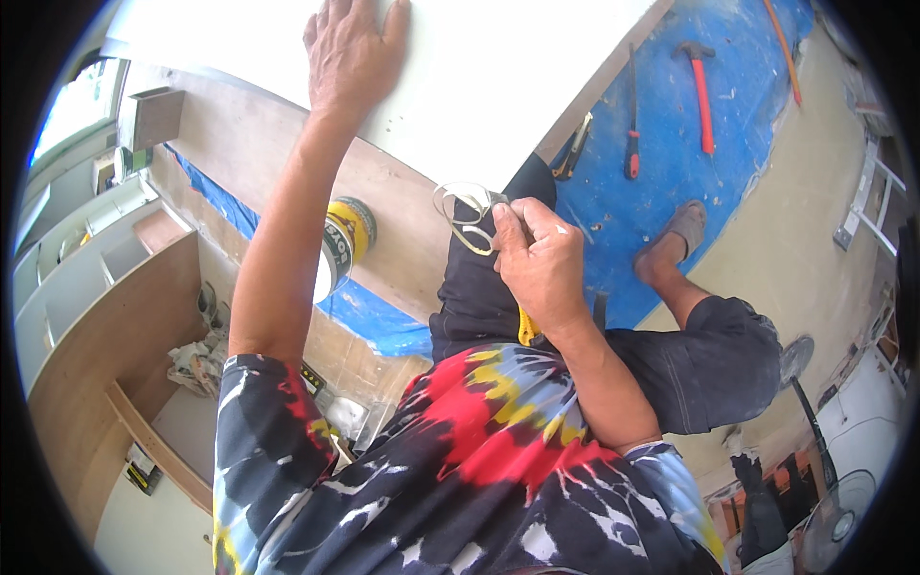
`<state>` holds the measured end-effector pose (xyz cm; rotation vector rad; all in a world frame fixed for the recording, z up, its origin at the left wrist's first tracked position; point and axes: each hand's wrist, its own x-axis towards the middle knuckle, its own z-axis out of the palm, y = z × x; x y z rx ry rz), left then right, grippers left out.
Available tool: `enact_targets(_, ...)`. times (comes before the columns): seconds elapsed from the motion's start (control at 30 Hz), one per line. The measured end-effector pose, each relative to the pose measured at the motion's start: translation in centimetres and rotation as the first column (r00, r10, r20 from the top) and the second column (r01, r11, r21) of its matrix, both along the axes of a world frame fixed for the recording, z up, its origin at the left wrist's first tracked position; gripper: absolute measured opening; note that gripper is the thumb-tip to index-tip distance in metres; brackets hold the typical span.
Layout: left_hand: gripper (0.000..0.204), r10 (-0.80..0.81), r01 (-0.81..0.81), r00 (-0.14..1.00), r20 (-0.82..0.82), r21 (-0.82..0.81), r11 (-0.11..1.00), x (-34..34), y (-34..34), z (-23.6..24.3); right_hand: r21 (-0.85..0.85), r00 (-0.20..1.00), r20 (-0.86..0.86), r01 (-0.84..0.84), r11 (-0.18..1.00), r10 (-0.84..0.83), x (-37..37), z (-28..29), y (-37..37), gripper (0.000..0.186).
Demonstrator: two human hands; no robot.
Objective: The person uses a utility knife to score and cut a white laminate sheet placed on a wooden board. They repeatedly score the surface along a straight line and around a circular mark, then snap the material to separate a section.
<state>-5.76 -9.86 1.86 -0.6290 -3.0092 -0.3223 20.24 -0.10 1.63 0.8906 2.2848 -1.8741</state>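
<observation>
My left hand (350,53) lies open on the white board (479,77), fingers resting on its surface. At the board's near corner, my right hand (537,259) is closed in a pinch on a small grey tool (497,199), hard to make out, with thin curled pale strips (463,216) hanging beside it. My dark-clad knee is beneath that corner.
A yellow-and-white can (350,230) stands left. On the blue sheet (728,77) lie a hammer (701,105), screwdriver (632,149), knife (575,149) and orange pencil-like stick (781,48). Wooden cabinet units (96,364) are left, a fan (841,522) lower right.
</observation>
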Motion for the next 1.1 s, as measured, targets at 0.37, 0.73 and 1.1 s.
enact_targets(0.37, 0.06, 0.008, -0.008, 1.0, -0.009, -0.004, 1.0, 0.1, 0.2, 0.3, 0.038, 0.99, -0.137, 0.028, 0.999, -0.022, 0.3, 0.1, 0.3, 0.021)
enact_targets(0.73, 0.06, 0.025, -0.026, 1.0, 0.016, 0.017, 1.0, 0.1, 0.5, 0.2, 0.108, 0.98, -0.199, 0.008, 0.994, 0.014, -0.3, 0.8, -1.1, 0.025)
enact_targets(1.1, 0.062, -0.062, 0.064, 0.997, -0.056, 0.041, 0.997, -0.2, -1.0, -1.0, 0.034, 0.894, 0.041, 0.446, 0.895, -0.447, 1.4, -2.1, 10.6, 0.046)
